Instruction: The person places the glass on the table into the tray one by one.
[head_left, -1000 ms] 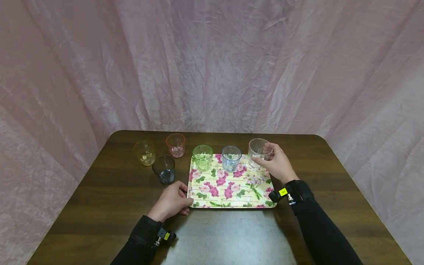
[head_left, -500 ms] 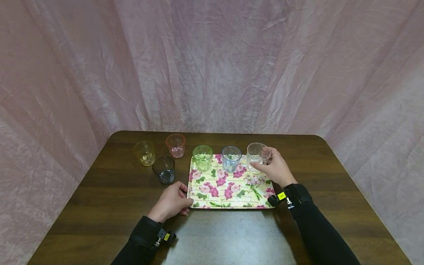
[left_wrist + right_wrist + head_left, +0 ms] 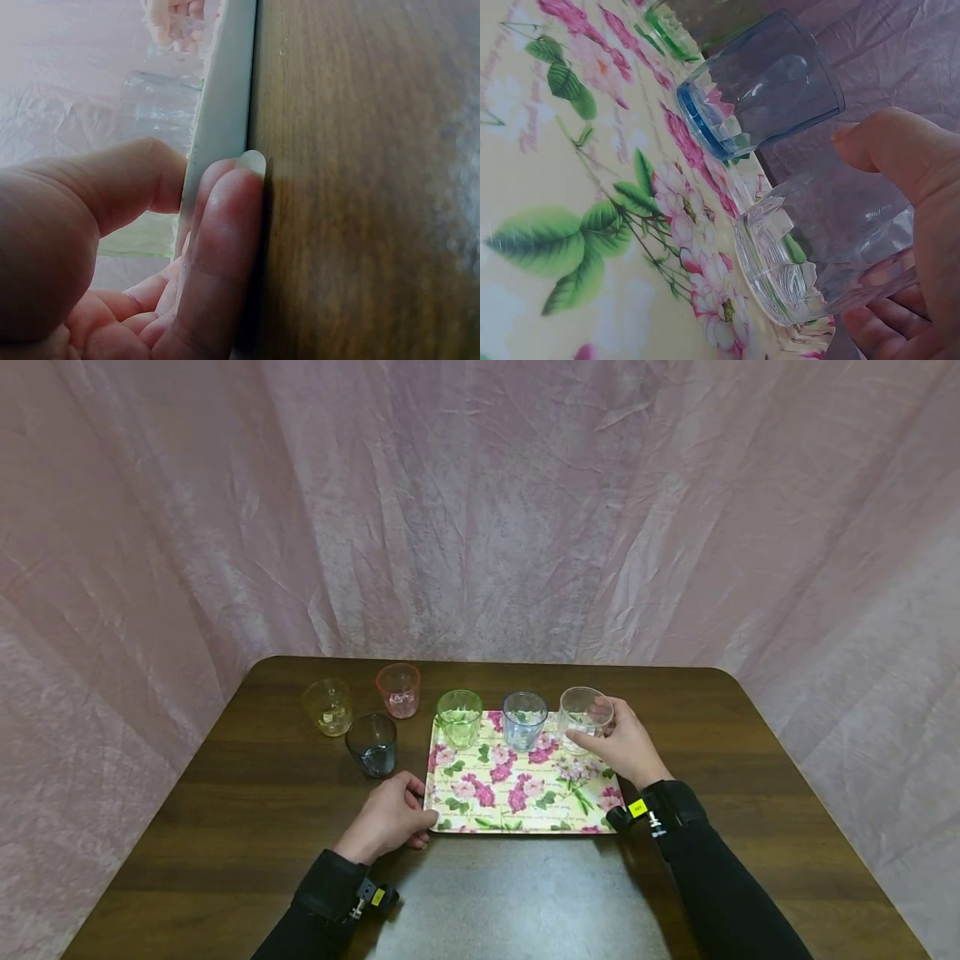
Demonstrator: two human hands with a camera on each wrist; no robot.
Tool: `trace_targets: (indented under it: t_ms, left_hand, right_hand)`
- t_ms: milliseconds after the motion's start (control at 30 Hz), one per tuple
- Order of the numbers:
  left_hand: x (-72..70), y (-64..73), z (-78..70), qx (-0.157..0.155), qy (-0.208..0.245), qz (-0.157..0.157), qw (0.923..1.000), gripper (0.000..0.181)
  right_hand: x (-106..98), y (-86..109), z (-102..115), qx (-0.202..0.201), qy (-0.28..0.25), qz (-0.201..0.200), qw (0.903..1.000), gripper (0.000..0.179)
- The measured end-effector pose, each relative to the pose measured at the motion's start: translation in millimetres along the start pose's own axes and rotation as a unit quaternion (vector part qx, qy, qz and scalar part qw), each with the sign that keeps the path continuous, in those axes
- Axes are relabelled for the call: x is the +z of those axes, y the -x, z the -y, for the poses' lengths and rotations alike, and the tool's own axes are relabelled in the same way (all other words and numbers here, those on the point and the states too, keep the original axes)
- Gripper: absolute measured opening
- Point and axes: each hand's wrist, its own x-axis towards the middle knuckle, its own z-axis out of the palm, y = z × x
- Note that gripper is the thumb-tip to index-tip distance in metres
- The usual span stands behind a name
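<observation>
My right hand (image 3: pixel 630 747) grips a clear glass (image 3: pixel 583 718) at the far right corner of a floral tray (image 3: pixel 502 802). In the right wrist view the base of this glass (image 3: pixel 780 277) is down at the tray's surface, thumb on one side and fingers on the other. My left hand (image 3: pixel 387 814) pinches the tray's near left corner; in the left wrist view the thumb lies on the rim and the fingertips (image 3: pixel 232 202) are at its outer side and underside. A blue glass (image 3: pixel 523 722) and a green glass (image 3: pixel 459 720) stand upright along the tray's far edge.
Left of the tray, a yellow glass (image 3: pixel 327 707), a pink glass (image 3: pixel 399 691) and a dark grey glass (image 3: pixel 372 746) stand on the wooden table (image 3: pixel 225 827). A pink curtain (image 3: pixel 480 510) hangs behind the table.
My right hand has brought the clear glass down and slightly left onto the tray's far right corner. The left hand holds still at the tray's corner.
</observation>
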Motion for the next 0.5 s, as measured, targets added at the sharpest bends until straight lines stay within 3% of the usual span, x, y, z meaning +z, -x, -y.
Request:
trace_targets:
  t_ms: [500]
  left_hand:
    - [0.6,0.4,0.9,-0.005,0.006,-0.006,1.0,0.031]
  right_hand:
    - [0.2,-0.2,-0.9,0.002,-0.017,0.004,0.9999,0.099]
